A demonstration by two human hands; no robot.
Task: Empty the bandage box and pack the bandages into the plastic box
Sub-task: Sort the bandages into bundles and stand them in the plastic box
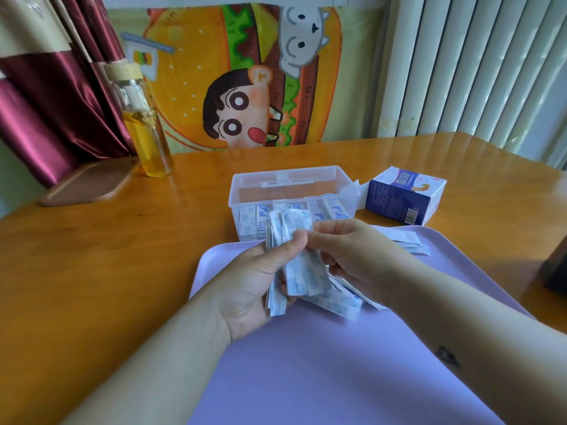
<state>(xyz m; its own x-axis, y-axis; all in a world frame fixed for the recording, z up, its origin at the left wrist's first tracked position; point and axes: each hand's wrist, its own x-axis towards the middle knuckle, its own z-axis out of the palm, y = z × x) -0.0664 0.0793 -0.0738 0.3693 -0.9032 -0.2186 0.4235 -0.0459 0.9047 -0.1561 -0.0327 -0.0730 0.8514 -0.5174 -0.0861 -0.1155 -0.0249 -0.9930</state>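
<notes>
Head view: the left hand [251, 280] grips a fanned bundle of bandages [287, 231] and the right hand [352, 253] pinches the same bundle, both hands close together above the lilac tray [306, 363]. Loose bandages [340, 302] lie on the tray just under them. Just beyond, the clear plastic box [294, 182] sits open on the worktop [107, 256], with wrapped strips standing along its near wall. Right of it lies the bandage box [405, 196]. Far left stands a glass bottle [147, 130].

Forearms bare to frame edge; right forearm [481, 329] bears small dark tattoo [447, 356] (outline blurred).
</notes>
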